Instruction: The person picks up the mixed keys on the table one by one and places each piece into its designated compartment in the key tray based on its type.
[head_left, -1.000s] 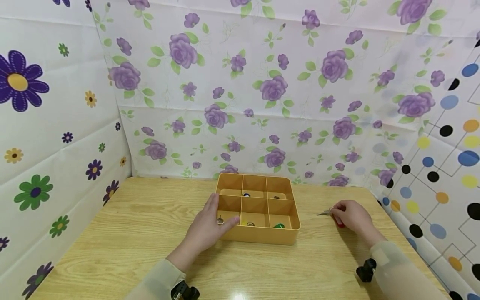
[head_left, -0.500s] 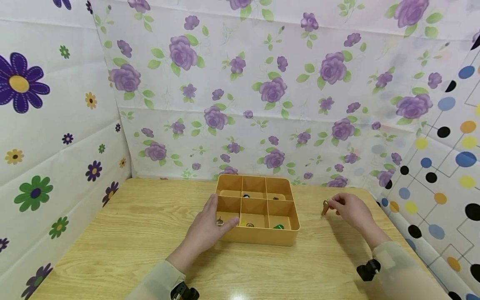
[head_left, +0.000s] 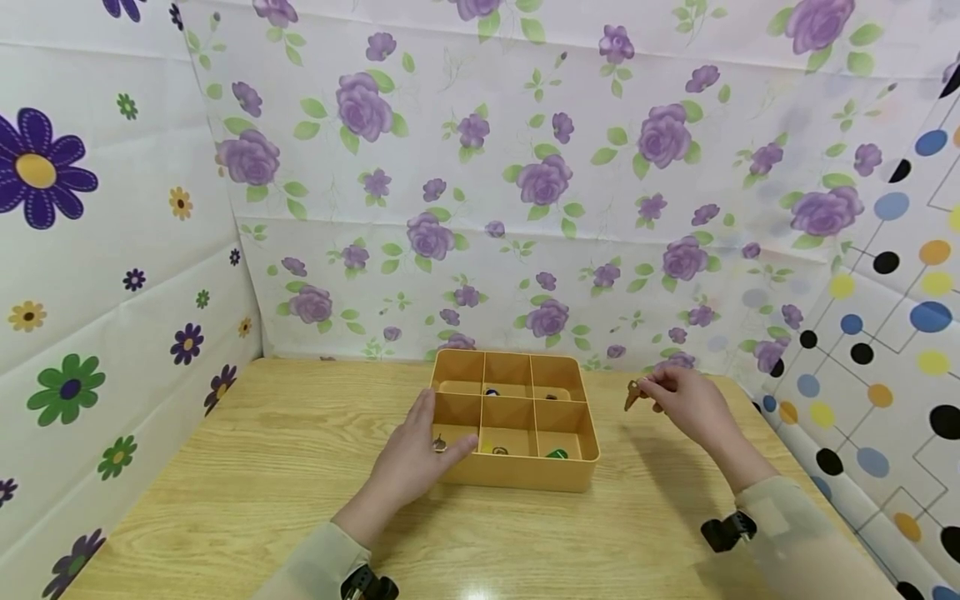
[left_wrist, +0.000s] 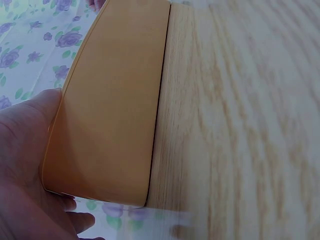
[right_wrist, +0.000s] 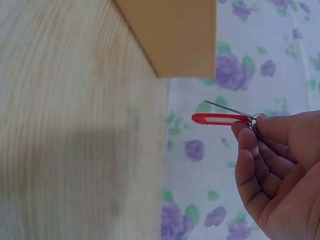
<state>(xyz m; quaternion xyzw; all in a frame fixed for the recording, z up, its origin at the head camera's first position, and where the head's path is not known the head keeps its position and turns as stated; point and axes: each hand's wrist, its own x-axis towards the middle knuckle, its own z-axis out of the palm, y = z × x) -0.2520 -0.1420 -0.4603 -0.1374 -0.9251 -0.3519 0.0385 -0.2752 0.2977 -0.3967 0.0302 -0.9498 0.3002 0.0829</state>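
Note:
In the head view, a tan plastic organizer box (head_left: 517,472) with several compartments sits on the wooden table. My left hand (head_left: 417,447) rests at its front left corner, thumb over the front rim and fingers extended along the left side; the left wrist view shows the thumb (left_wrist: 46,102) at the rim. My right hand (head_left: 692,405), to the right of the box and raised over the table, pinches a key ring. A key (head_left: 633,394) hangs from it, and the right wrist view shows a red-framed key tag (right_wrist: 215,119) on the ring (right_wrist: 259,118).
Small items lie in the compartments: a green piece (head_left: 557,453), a ring-like piece (head_left: 500,450), a metallic piece (head_left: 440,444), a blue piece (head_left: 492,392) and a dark one (head_left: 552,397). Flowered cloth (head_left: 375,208) hangs behind the table (head_left: 300,467); more patterned cloth flanks it.
My right hand has lifted the keys off the table and moved them left toward the box and upward. My left hand has stayed at the box's corner.

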